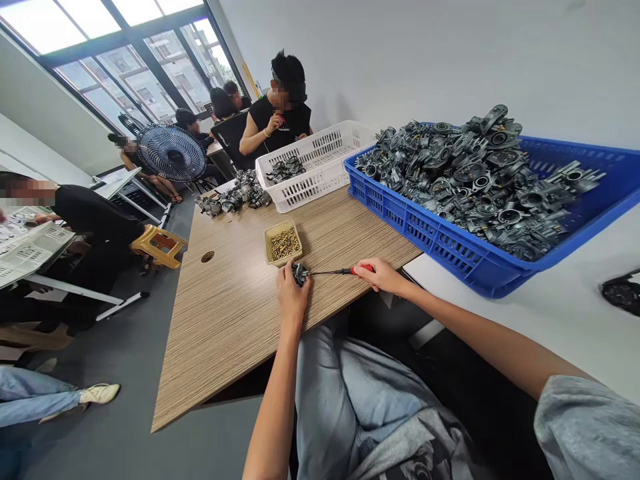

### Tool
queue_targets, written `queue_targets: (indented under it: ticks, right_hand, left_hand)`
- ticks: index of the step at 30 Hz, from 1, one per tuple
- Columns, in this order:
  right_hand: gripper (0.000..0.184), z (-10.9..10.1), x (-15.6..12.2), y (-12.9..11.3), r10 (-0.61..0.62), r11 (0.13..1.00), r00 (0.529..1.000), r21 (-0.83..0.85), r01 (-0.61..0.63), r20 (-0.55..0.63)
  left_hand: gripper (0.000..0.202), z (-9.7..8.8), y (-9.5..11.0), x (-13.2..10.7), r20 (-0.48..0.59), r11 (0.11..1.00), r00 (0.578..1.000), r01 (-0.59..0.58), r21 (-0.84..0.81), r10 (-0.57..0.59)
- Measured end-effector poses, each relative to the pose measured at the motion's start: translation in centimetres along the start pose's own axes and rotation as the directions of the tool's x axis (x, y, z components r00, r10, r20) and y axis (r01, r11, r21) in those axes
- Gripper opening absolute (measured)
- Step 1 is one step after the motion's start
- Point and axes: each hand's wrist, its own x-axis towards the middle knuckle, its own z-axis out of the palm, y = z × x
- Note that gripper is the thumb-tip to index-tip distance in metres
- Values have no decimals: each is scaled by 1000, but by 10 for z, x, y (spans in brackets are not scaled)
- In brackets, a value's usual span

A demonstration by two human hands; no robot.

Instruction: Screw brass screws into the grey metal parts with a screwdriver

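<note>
Head view: the left hand (293,297) grips the part (301,274) over the bench (225,320), just beside the tub (269,249); the right hand (383,276) clasps the screwdriver (345,271). The part looks stiff, fairly dense, perhaps slick; best held by its body, clear of the tip.

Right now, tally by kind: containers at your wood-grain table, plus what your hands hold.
Perforated plastic crates: 2 (blue crate, white crate)
Small beige tub: 1
Red-handled screwdriver: 1
Grey metal carburettor body: 1
Total: 5
</note>
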Motion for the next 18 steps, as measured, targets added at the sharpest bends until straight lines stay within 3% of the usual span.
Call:
queue_targets:
  ticks: [18]
  right_hand:
    - [54, 3, 0, 2, -2, 1000, 1000, -25, 1, -27]
  left_hand:
    - [62, 1, -3, 0, -4, 1000, 1000, 3, 6, -3]
